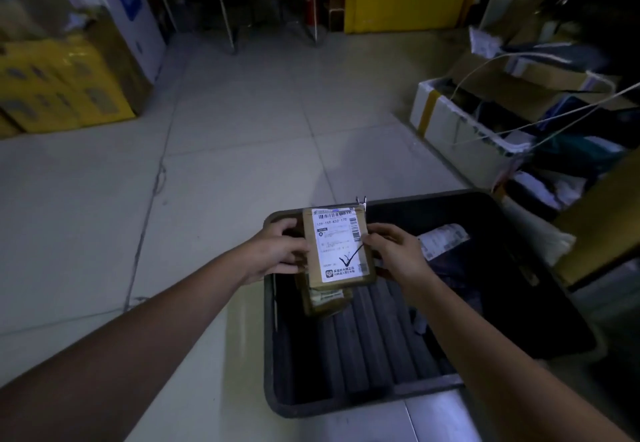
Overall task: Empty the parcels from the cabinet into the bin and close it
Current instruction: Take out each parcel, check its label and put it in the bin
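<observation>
— Where was the parcel point(337, 244) then?
— Above the bin's point(346, 405) far left corner, label up, with the left hand point(277, 251) and right hand point(394, 251) each clamped on a side edge.
— And the release?
— Best lowered flat onto the second box point(325, 299) underneath (not dropped), I judged.

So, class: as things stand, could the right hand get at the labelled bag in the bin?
Probably yes: the bag lies uncovered in the open bin just beside the right hand, but that hand must first release the box it holds.
</observation>
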The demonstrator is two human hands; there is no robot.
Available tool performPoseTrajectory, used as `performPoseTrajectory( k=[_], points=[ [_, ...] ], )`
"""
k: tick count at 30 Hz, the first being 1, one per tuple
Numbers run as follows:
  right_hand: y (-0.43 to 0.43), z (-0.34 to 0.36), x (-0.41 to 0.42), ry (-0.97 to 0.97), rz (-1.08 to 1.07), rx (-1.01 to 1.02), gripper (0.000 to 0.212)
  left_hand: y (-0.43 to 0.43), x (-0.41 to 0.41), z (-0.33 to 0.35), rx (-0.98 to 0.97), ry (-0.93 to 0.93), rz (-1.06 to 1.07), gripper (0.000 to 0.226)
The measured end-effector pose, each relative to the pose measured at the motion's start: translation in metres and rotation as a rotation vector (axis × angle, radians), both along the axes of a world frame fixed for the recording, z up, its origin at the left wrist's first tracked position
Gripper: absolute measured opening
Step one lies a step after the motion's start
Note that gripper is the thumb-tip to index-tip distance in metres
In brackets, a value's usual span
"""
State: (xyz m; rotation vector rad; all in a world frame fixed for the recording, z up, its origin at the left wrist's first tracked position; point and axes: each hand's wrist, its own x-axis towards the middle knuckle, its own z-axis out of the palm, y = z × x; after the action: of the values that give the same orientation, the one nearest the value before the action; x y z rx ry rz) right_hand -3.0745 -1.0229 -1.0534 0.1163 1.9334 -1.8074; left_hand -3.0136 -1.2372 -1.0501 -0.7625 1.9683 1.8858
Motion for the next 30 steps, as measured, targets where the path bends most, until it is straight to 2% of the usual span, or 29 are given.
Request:
performPoseTrajectory(
  k=[6, 14, 20, 24, 30],
  points=[
    [-0.023, -0.036, -0.007, -0.071, -0.02, -0.024, 0.02, -0.014, -0.007, -0.025, -0.001, -0.063, 0.019, 0.072],
    [-0.045, -0.067, -0.022, -0.089, 0.019, -0.002, 0.013, -0.021, -0.02, -0.05, -0.074, -0.142, 0.049, 0.068],
    [-0.052, -0.082, -0.028, -0.132, 0.021, 0.002, 0.01, -0.023, -0.037, -0.054, -0.176, -0.211, -0.047, 0.048],
    [-0.05, -0.081, -0.03, -0.125, 0.045, -0.01, 0.01, -0.033, -0.042, -0.055, -0.233, -0.248, -0.087, 0.069],
    [-0.048, -0.08, -0.03, -0.13, 0.093, -0.006, 0.011, -0.037, -0.04, -0.053, -0.355, -0.239, -0.161, 0.065]
  ],
)
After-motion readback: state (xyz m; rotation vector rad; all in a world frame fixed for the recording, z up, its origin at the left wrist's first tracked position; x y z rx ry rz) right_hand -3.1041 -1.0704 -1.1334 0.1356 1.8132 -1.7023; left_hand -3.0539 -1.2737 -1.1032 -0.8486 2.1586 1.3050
